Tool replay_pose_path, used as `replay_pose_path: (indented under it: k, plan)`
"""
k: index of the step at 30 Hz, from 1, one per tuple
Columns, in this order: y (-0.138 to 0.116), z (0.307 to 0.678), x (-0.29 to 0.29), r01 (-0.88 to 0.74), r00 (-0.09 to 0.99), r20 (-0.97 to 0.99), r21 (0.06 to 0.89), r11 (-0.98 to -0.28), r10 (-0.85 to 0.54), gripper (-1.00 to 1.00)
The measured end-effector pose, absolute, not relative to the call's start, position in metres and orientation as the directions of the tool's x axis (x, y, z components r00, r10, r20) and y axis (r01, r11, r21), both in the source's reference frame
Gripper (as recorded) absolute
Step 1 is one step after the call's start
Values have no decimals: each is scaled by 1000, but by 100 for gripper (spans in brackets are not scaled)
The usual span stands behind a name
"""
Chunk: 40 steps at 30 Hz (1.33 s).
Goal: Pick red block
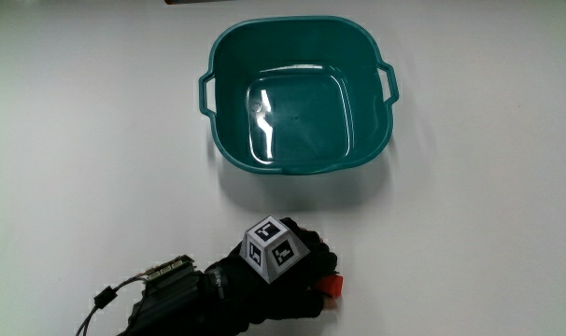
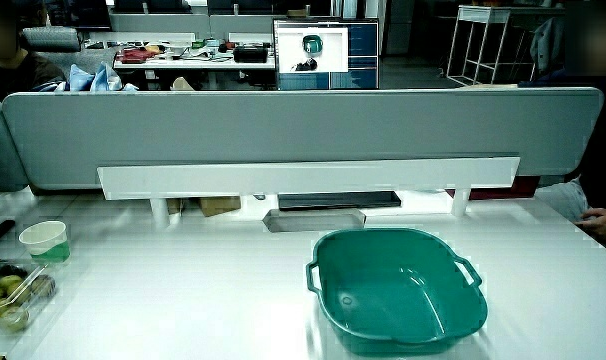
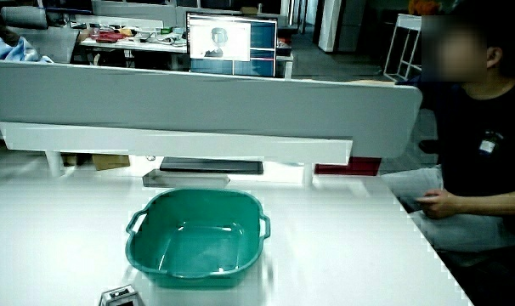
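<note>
Peeking out from under curled fingertips, the red block (image 1: 332, 287) sits on the tabletop (image 1: 479, 233), nearer to the person than the empty teal basin (image 1: 215, 58). The hand (image 1: 285, 277) is clamped over it, apparently ready to lift. The patterned cube (image 1: 272, 248) faces upward, probably for tracking. No writing is readable anywhere.

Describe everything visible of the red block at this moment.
Only a small part of the red block shows in the main view: a bright red corner with a darker face, sticking out from under the fingertips of the hand. The hand covers the rest, so its full shape cannot be told. It sits at table level, nearer to the person than the teal basin, apart from it. Whether it is lifted cannot be told. Neither side view shows it.
</note>
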<state>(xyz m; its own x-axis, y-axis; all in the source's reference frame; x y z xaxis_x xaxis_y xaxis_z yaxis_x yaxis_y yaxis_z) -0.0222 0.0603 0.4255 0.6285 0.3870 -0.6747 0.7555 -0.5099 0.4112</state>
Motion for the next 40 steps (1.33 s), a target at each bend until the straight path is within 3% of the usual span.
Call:
replay_pose_path:
  k: [3, 14, 22, 40]
  plan:
    - [60, 427, -23, 757, 626, -682, 413, -507, 378, 100]
    - [60, 416, -20, 782, 594, -698, 386, -489, 400, 100]
    - [49, 394, -23, 789, 573, -697, 327, -520, 431, 100]
    - [-18, 343, -36, 743, 601, -609, 187, -643, 518, 100]
